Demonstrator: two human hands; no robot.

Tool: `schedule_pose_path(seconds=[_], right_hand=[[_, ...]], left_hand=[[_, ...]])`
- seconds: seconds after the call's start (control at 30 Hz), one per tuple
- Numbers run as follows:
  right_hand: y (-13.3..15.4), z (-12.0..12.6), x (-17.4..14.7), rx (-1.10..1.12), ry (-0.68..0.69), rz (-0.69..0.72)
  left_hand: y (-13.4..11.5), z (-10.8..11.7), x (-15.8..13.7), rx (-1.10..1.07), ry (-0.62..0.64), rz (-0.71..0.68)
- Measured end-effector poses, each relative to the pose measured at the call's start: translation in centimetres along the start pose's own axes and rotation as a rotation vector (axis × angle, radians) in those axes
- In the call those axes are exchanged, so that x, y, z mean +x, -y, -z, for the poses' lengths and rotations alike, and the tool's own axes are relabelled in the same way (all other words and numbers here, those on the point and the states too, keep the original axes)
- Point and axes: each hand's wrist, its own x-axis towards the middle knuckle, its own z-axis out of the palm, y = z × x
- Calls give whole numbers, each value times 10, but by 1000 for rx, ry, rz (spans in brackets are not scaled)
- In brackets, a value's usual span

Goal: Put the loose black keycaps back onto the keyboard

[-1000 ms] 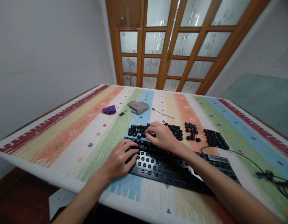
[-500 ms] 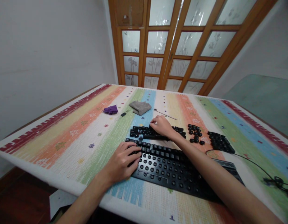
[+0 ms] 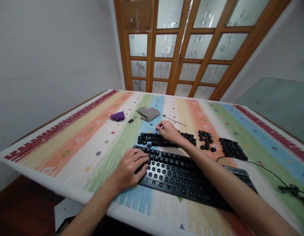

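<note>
A black keyboard lies on the striped tablecloth, many of its keycaps off and bare key stems showing. My left hand grips its left end, fingers over the top and thumb nearer the front. Beyond it lie loose black keycaps in rows, a long space bar among them. My right hand is raised over these rows with thumb and forefinger pinched. A small dark keycap shows at the fingertips, mostly hidden. My right forearm crosses above the keyboard and covers part of it.
Farther back on the tablecloth lie a purple cloth, a grey cloth, a small black-handled tool and a thin stick. More keycaps sit at right, near the keyboard's cable.
My right hand has lifted slightly and shifted a little left, and a dark keycap now shows at its fingertips. My left hand stays on the keyboard.
</note>
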Motion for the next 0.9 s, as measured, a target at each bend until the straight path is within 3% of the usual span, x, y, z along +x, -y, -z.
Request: schedule_pose_path(seconds=[0.2,0.47,0.67,0.9], right_hand=[[26,21,-33,151,23,79],[58,35,-77,470,155,205],[62,34,-91,473,199,239],[59,36,-100,432,237,204]], left_hand=[[0,1,0,17,-20,37],[-4,-3,3,4,-136,95],[-6,-3,4,12,-189,94],[-7,-4,4,-5,-140,77]])
